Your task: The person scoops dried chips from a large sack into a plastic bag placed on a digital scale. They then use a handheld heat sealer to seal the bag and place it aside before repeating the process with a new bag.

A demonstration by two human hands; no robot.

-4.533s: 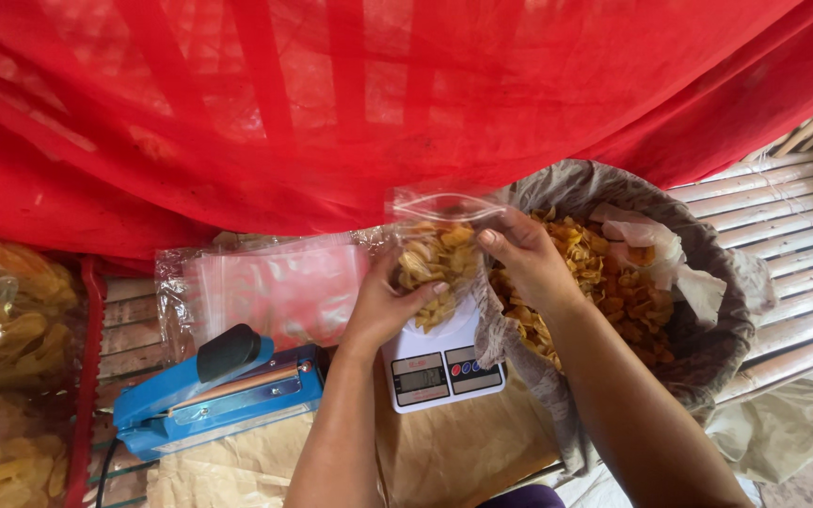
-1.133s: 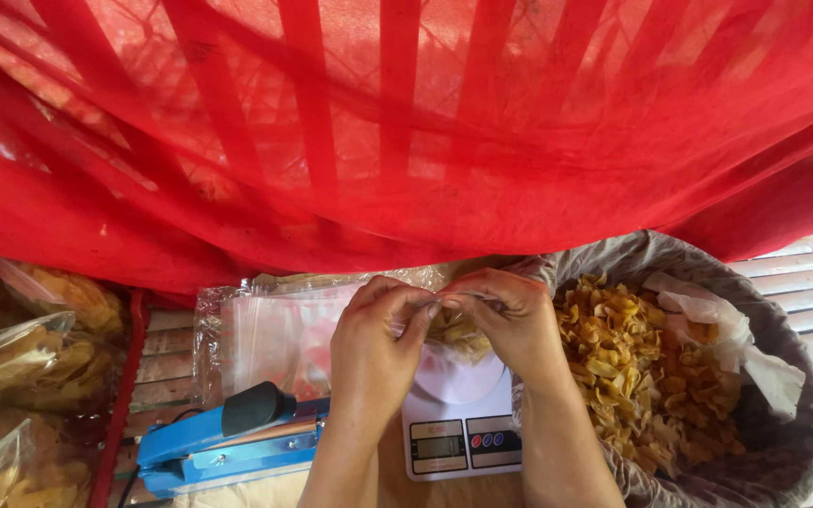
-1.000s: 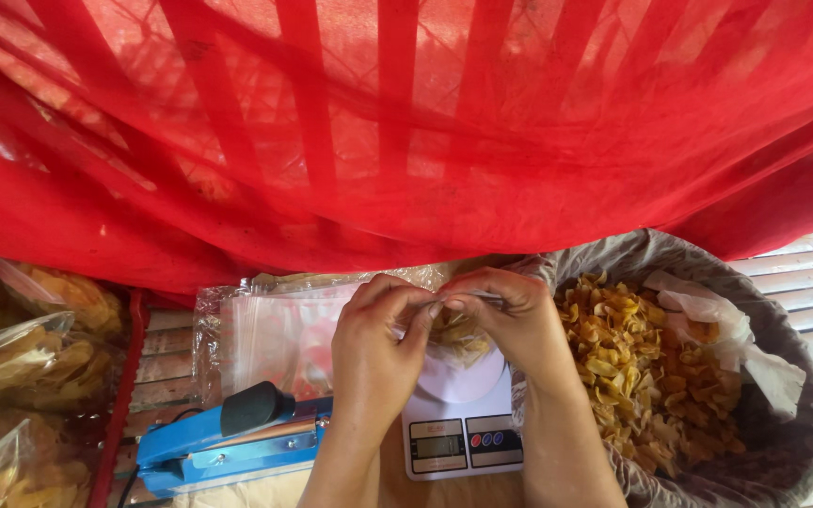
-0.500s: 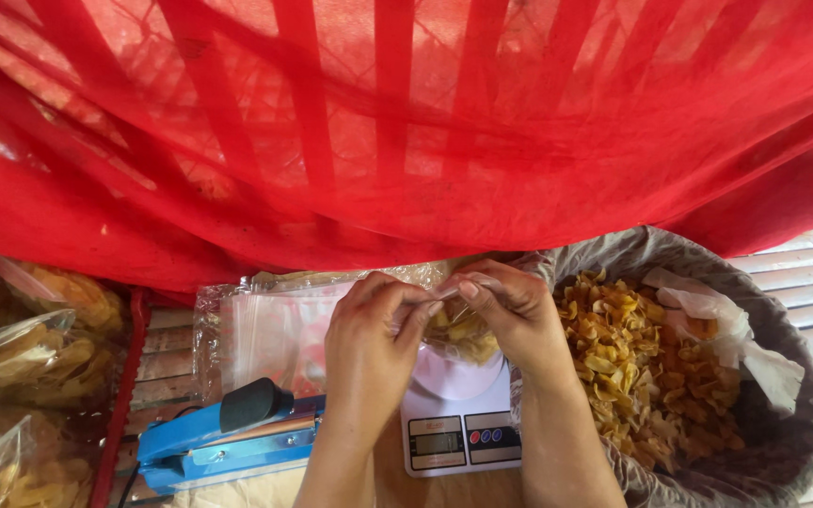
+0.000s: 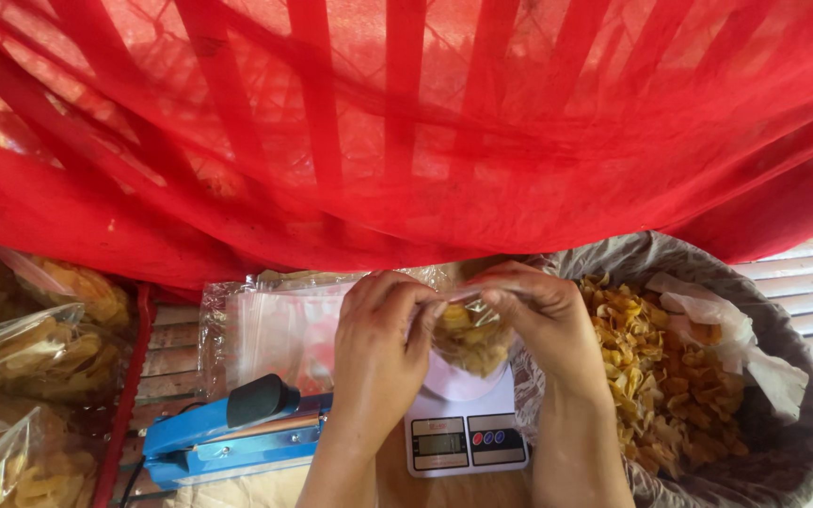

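Both hands pinch the top of a small clear plastic bag of yellow chips (image 5: 470,341), held just above a white digital kitchen scale (image 5: 464,435). My left hand (image 5: 380,339) grips the bag's left upper edge. My right hand (image 5: 538,315) grips its right upper edge, fingers curled over the opening. The bag's bottom hangs over the scale's platform; whether it touches is hidden.
A large grey sack (image 5: 806,376) full of loose yellow chips sits at right. A blue heat sealer (image 5: 228,437) lies at lower left, with a stack of empty clear bags (image 5: 270,325) behind it. Filled chip bags (image 5: 30,357) pile at far left. Red netting (image 5: 406,122) hangs overhead.
Earlier my right hand was at the sack, with the open bag held over the scale. Now both hands are together at the bag's top, above the scale.
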